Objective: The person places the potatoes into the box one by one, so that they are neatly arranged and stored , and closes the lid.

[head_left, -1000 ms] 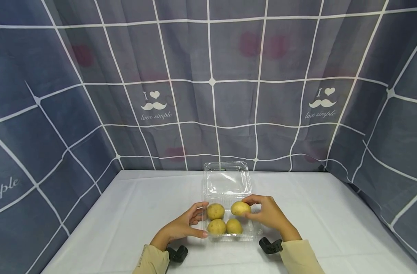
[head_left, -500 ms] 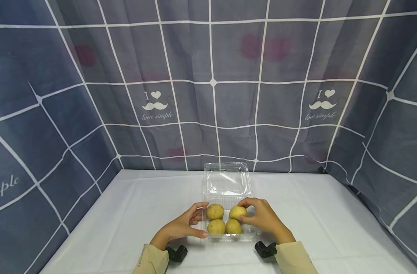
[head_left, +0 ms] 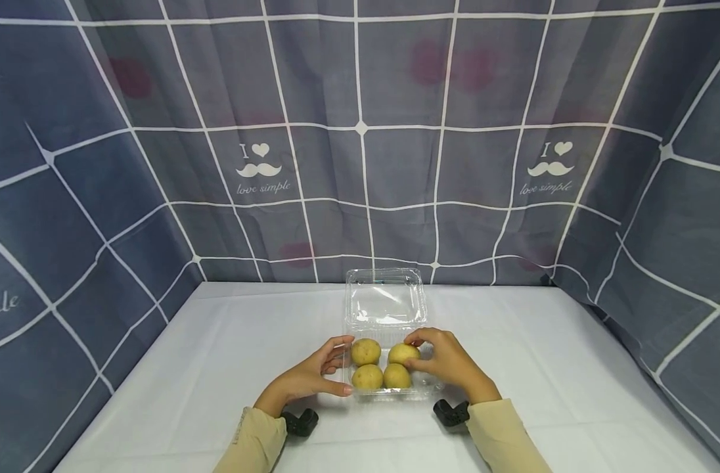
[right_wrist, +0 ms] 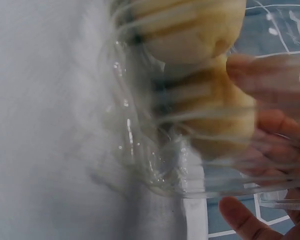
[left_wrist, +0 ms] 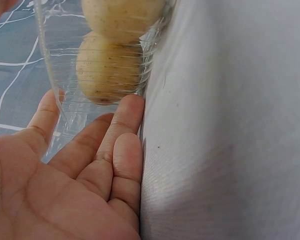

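A clear plastic clamshell box [head_left: 427, 387] stands on the white cloth with its lid [head_left: 385, 301] raised at the back. Three potatoes lie in it: one at back left [head_left: 365, 351], one at front left [head_left: 367, 378], one at front right [head_left: 397, 376]. At the back right, my right hand [head_left: 451, 364] pinches another potato [head_left: 400, 353] between thumb and fingers, down inside the box. My left hand [head_left: 307, 376] rests against the box's left side, fingers extended along the wall and thumb near the front corner. In the left wrist view its fingertips [left_wrist: 133, 106] touch the clear wall.
The white cloth [head_left: 265, 315] covers the table on all sides of the box. A grey checked curtain [head_left: 318, 157] hangs behind and along both sides. Black wrist devices [head_left: 299, 422] sit on both forearms, below beige sleeves [head_left: 504, 433].
My right hand has moved left and lowered its potato into the back right of the box, beside the others. My left hand has stayed at the box's side. The head view has tilted slightly down.
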Demonstrator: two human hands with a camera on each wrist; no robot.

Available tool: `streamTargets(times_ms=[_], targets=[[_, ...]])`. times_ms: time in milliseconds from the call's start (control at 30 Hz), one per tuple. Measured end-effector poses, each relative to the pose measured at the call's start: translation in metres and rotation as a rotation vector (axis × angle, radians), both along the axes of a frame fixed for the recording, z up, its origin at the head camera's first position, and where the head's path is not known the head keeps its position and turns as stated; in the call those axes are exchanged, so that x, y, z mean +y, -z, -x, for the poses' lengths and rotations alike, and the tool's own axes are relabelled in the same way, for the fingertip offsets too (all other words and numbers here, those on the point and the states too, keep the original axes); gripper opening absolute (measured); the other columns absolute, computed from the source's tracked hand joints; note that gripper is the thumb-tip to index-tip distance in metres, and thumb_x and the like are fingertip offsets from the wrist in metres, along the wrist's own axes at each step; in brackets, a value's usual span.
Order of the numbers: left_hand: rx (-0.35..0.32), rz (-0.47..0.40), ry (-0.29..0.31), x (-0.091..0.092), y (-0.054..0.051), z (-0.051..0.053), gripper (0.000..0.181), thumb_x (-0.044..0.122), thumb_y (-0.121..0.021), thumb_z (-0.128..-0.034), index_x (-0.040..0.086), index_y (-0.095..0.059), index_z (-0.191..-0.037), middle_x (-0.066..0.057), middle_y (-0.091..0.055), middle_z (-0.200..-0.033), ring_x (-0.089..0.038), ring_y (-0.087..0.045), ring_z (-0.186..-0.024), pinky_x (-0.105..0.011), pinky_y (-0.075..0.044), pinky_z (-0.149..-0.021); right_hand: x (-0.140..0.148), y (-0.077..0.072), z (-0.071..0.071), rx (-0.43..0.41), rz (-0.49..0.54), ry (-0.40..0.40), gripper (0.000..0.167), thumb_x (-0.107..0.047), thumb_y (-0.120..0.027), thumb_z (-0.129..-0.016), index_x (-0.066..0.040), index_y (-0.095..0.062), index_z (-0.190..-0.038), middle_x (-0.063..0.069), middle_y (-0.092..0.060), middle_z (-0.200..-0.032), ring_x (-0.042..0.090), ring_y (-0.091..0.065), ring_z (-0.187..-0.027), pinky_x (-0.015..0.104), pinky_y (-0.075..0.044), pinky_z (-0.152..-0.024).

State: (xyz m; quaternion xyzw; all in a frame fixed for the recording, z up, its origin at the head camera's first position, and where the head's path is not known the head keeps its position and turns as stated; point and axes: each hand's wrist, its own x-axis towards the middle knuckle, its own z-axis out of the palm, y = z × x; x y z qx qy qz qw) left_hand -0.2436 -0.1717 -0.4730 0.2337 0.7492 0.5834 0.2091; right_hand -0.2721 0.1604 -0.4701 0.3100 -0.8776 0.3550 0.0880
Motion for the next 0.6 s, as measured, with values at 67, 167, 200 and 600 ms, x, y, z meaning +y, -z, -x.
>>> streamTargets(times_ms=[67,167,200,600], targets=[[-0.004,0.003,0.000,0.0001,-0.0002,-0.0008,0.103,0.015,-0.090,-0.0906,0.003,-0.023,-0.169,-0.028,-0.024,-0.174,-0.050,-0.035,-0.155,-0.064,-0.029,-0.125,0.0001,0.0006,-0.0006,0.007,0.001,0.004,0.026,-0.013,-0.093,-0.085,-0.010,-0.079,-0.108,-0.003,-0.078,-0.104,0.020,-0.072,-0.099,0.049,-0.057,-0.096],[-0.007,0.002,0.000,0.0009,0.0001,-0.0013,0.103,0.015,-0.090,-0.0908,0.003,-0.023,-0.169,-0.028,-0.022,-0.174,-0.050,-0.035,-0.155,-0.065,-0.029,-0.125,0.0008,0.0012,-0.0006,0.013,0.006,0.000,0.026,-0.013,-0.093,-0.086,-0.009,-0.079,-0.108,-0.002,-0.078,-0.104,0.021,-0.072,-0.099,0.052,-0.058,-0.096],[-0.007,0.002,0.000,0.0011,0.0001,-0.0015,0.103,0.015,-0.090,-0.0909,0.003,-0.023,-0.169,-0.028,-0.022,-0.174,-0.050,-0.035,-0.155,-0.065,-0.028,-0.125,0.0007,0.0010,-0.0009,0.010,0.013,-0.002,0.026,-0.012,-0.092,-0.086,-0.009,-0.079,-0.108,-0.001,-0.078,-0.105,0.021,-0.072,-0.099,0.052,-0.058,-0.096],[-0.010,0.013,-0.004,0.0000,-0.0012,-0.0004,0.102,0.014,-0.089,-0.0913,0.003,-0.023,-0.169,-0.028,-0.022,-0.174,-0.050,-0.034,-0.155,-0.065,-0.027,-0.126,-0.0023,-0.0062,-0.0003,-0.044,0.236,0.074,0.021,0.004,-0.081,-0.092,0.001,-0.079,-0.113,0.014,-0.079,-0.113,0.035,-0.073,-0.103,0.044,-0.063,-0.089]])
